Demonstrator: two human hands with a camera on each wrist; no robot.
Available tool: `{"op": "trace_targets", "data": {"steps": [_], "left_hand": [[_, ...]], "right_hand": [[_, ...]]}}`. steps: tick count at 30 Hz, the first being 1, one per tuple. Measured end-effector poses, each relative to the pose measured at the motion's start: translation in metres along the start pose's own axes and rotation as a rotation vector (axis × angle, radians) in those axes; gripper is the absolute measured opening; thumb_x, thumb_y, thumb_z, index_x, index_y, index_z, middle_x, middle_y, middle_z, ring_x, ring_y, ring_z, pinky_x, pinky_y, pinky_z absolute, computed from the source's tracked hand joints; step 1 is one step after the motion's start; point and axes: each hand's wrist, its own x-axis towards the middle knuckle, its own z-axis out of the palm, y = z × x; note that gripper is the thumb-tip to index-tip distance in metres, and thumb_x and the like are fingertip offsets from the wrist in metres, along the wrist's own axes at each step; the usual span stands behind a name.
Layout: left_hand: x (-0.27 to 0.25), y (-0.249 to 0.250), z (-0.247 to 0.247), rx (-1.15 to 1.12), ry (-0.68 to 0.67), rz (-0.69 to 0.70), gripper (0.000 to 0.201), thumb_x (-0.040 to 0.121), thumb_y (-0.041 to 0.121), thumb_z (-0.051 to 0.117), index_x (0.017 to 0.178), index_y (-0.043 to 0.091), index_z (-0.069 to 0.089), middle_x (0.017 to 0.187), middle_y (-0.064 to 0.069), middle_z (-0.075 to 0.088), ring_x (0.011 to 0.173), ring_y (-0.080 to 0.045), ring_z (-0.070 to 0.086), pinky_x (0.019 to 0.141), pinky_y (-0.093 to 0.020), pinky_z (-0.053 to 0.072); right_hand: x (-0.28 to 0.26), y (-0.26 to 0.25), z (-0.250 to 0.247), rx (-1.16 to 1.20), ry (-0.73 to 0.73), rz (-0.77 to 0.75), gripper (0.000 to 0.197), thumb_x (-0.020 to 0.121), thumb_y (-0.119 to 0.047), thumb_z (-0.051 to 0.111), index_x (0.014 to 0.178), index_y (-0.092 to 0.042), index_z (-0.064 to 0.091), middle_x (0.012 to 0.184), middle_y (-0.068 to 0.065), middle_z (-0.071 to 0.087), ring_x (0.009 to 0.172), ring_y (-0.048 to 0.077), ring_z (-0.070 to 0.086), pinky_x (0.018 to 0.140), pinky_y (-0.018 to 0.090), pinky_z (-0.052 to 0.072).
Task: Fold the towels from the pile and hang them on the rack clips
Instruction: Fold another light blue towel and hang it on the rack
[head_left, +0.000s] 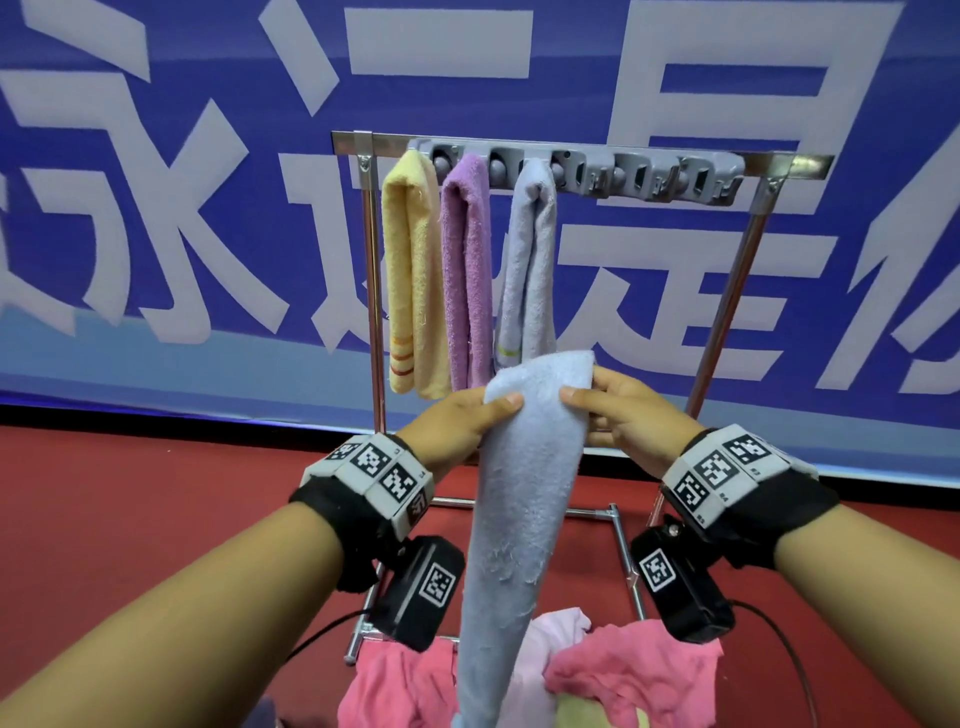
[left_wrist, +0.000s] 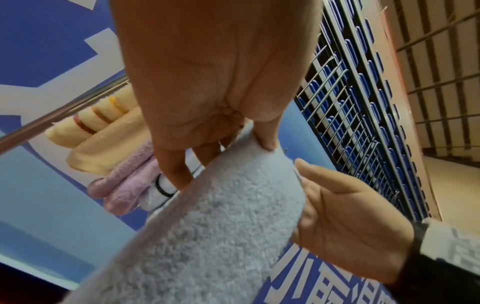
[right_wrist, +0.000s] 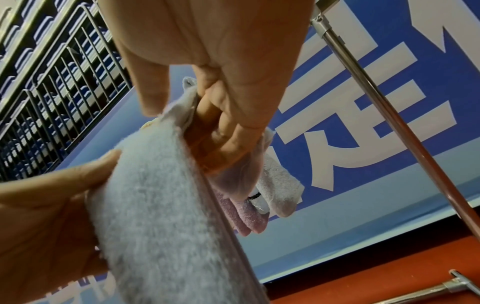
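Hanging between left hand (head_left: 457, 423) and right hand (head_left: 631, 410): towel (head_left: 519, 499)

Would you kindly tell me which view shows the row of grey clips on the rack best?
The head view: the grey clips line the rack's top bar, three holding towels. Neither wrist view shows them; those show only hanging towel ends and rack poles.

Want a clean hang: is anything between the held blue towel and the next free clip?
Nothing visible. Both hands hold the blue towel below the rack; the free clip, right of the grey towel, is unobstructed.
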Motion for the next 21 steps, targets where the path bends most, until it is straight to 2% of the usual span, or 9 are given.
{"op": "trace_targets", "data": {"steps": [2,6,9,11,13,15,19,21], "left_hand": [[0.003,0.007,0.002,-0.009,0.003,0.017,0.032,0.1,0.022,0.042,0.124,0.007,0.056,0.108,-0.004,0.067,0.085,-0.005,0.067,0.07,-0.017,0.053],[0.006,0.019,0.001,-0.017,0.01,-0.017,0.032,0.101,0.029,0.039,0.124,0.014,0.055,0.114,-0.005,0.065,0.102,-0.016,0.061,0.086,-0.029,0.049],[0.007,0.024,-0.003,-0.065,0.046,-0.029,0.027,0.101,0.029,0.04,0.114,0.014,0.059,0.102,-0.001,0.067,0.092,-0.012,0.063,0.082,-0.028,0.049],[0.008,0.023,-0.008,-0.086,0.092,-0.043,0.026,0.099,0.03,0.045,0.109,0.012,0.061,0.102,-0.002,0.067,0.09,-0.012,0.062,0.079,-0.028,0.051],[0.009,0.022,-0.013,-0.094,0.117,-0.054,0.03,0.097,0.03,0.05,0.115,0.01,0.062,0.108,-0.005,0.067,0.089,-0.013,0.063,0.074,-0.028,0.052],[0.009,0.019,-0.017,-0.092,0.117,-0.065,0.032,0.095,0.03,0.052,0.118,0.009,0.061,0.106,-0.005,0.067,0.086,-0.013,0.064,0.073,-0.028,0.052],[0.007,0.014,-0.02,-0.079,0.082,-0.091,0.032,0.093,0.032,0.056,0.116,0.011,0.063,0.11,-0.008,0.068,0.091,-0.018,0.065,0.074,-0.029,0.054],[0.007,0.009,-0.021,-0.063,0.07,-0.109,0.038,0.09,0.037,0.058,0.119,0.011,0.061,0.115,-0.011,0.067,0.097,-0.021,0.065,0.081,-0.032,0.054]], "right_hand": [[-0.004,0.004,-0.001,-0.013,-0.047,0.058,0.033,0.091,-0.013,0.056,0.123,-0.018,0.057,0.114,0.002,0.068,0.104,0.018,0.065,0.088,0.03,0.051],[-0.008,0.02,0.003,-0.098,-0.094,0.167,0.017,0.091,-0.006,0.055,0.102,-0.016,0.061,0.105,0.001,0.067,0.099,0.014,0.062,0.093,0.032,0.047],[-0.008,0.028,0.003,-0.179,-0.13,0.178,0.013,0.093,-0.01,0.055,0.094,-0.02,0.063,0.1,-0.005,0.067,0.099,0.011,0.06,0.098,0.034,0.045],[-0.008,0.028,0.005,-0.17,-0.144,0.155,0.013,0.093,-0.011,0.055,0.093,-0.019,0.064,0.096,-0.005,0.068,0.092,0.01,0.062,0.093,0.03,0.047],[-0.008,0.027,0.006,-0.144,-0.148,0.118,0.013,0.092,-0.006,0.054,0.091,-0.013,0.065,0.089,-0.001,0.069,0.083,0.01,0.063,0.083,0.022,0.051],[-0.008,0.025,0.008,-0.119,-0.152,0.08,0.013,0.091,-0.002,0.055,0.088,-0.008,0.066,0.079,-0.003,0.072,0.074,0.008,0.065,0.071,0.017,0.054],[-0.011,0.019,0.011,-0.105,-0.159,0.021,0.012,0.091,0.0,0.054,0.087,-0.005,0.064,0.063,-0.007,0.069,0.058,0.0,0.063,0.058,0.013,0.047],[-0.011,0.013,0.013,-0.095,-0.151,-0.005,0.01,0.092,-0.002,0.054,0.088,-0.004,0.063,0.059,-0.007,0.065,0.052,0.002,0.057,0.055,0.012,0.043]]}}
